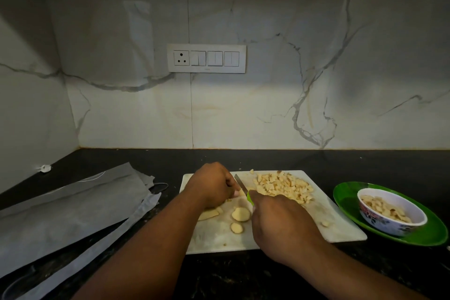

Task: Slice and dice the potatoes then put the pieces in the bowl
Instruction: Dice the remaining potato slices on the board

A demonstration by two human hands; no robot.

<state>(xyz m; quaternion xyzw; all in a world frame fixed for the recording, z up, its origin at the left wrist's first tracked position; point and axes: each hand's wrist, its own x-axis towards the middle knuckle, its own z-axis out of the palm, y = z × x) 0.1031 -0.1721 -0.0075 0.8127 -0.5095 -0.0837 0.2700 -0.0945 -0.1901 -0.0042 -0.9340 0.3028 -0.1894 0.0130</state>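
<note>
On the white cutting board (336,224), my left hand (211,185) presses down on a potato piece (239,193) that is mostly hidden under its fingers. My right hand (280,219) grips a knife by its green handle (249,198), and the blade (241,185) rests against that piece. Two round potato slices (240,214) (236,228) lie on the board between my hands, with a longer slice (209,214) by my left wrist. A heap of diced potato (283,187) covers the board's far right. The patterned bowl (389,223) at right holds more dice.
The bowl stands on a green plate (348,196) right of the board. Grey sheets (73,209) lie spread over the black counter at left, with a small white object (44,168) in the back corner. One stray dice (325,223) sits near the board's right edge.
</note>
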